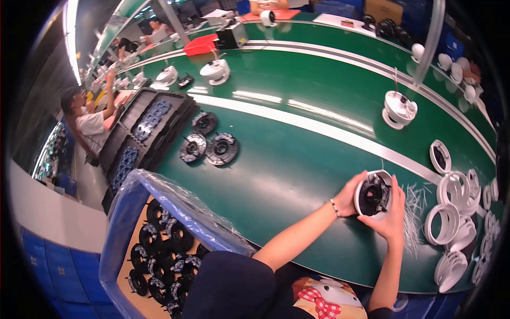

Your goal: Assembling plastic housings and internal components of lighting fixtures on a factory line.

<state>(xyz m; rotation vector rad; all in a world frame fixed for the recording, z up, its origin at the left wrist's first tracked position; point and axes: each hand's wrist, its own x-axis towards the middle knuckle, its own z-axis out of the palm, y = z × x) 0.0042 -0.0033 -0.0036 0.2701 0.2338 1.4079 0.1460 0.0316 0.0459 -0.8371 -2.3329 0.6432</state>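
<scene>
White round shell [373, 194] with black round part inside, right of middle of frame, just above green bench [297, 175]. Left hand [351, 195] curled on shell's left side, fingers pressed to rim. Right hand [392, 218] cupped on shell's right side, fingers pressed to rim. White rings [451, 212] piled at right edge. Thin white ties [413, 212] just beside right hand. Three black discs [208, 143] left of middle. Blue bin [119, 223] with black discs, lower left.

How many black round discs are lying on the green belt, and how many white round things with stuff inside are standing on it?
Black round discs on the green belt: 3
White round housings standing on the belt: 3
Total: 6
</scene>
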